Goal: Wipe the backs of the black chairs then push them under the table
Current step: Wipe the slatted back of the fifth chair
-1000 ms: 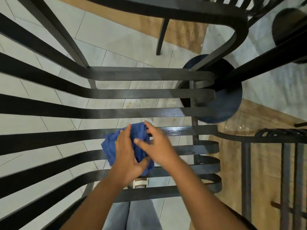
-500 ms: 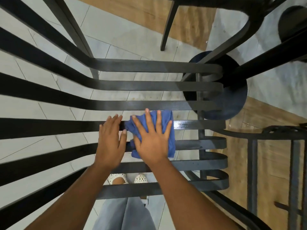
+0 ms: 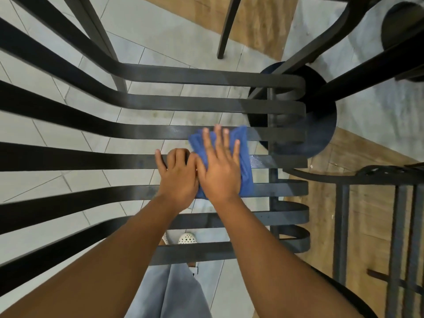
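A black chair back (image 3: 91, 160) of several curved horizontal slats fills the view right in front of me. A blue cloth (image 3: 244, 161) lies flat across the middle slats near their right end. My right hand (image 3: 220, 168) presses on the cloth with its fingers spread. My left hand (image 3: 177, 177) sits beside it, touching it, with its fingers curled over one slat. The slat just right of the cloth looks wet and shiny.
A second black chair (image 3: 376, 203) stands at the right. A round dark table base (image 3: 321, 125) and table legs rise behind the slats. The floor (image 3: 160, 35) is grey tile with wood strips. My feet in white shoes (image 3: 187, 238) show below.
Both hands and the cloth have shifted right along the slats. The cloth went from bunched between both hands to flat under my right hand. My left hand now curls on a slat.
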A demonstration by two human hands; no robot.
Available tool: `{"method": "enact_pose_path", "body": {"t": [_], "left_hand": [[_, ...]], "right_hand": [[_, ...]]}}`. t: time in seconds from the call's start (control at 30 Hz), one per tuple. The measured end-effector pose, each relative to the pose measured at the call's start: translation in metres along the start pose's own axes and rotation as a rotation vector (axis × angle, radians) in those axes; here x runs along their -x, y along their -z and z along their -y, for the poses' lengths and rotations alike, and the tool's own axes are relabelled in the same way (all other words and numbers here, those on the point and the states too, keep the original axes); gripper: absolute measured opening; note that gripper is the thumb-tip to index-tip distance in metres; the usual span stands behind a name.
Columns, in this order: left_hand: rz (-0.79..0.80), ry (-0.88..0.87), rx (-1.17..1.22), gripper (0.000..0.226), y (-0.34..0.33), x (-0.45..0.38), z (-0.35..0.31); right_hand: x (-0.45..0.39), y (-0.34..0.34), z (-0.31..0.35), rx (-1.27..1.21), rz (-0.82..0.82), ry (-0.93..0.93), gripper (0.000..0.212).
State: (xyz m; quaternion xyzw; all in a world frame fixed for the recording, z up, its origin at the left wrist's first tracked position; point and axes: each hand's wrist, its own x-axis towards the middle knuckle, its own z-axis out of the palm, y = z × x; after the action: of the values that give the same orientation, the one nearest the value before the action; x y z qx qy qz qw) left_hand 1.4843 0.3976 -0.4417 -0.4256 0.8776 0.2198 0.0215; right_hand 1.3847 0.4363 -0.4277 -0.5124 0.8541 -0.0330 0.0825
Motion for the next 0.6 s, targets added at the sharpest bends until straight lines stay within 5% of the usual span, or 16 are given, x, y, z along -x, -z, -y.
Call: {"method": "enact_pose_path", "body": {"t": [0.1, 0.43, 0.6], "left_hand": [[-0.030, 0.010, -0.034, 0.031, -0.001, -0.001, 0.003], [0.020, 0.024, -0.002, 0.053, -0.002, -0.001, 0.003], [0.059, 0.109, -0.022, 0.058, 0.004, 0.001, -0.014]], "right_hand": [[-0.013, -0.001, -0.013, 0.036, 0.040, 0.070, 0.056], [-0.023, 0.034, -0.114, 0.056, 0.119, -0.445, 0.054], [-0.010, 0.030, -0.069, 0.089, 0.149, -0.474, 0.061]]}}
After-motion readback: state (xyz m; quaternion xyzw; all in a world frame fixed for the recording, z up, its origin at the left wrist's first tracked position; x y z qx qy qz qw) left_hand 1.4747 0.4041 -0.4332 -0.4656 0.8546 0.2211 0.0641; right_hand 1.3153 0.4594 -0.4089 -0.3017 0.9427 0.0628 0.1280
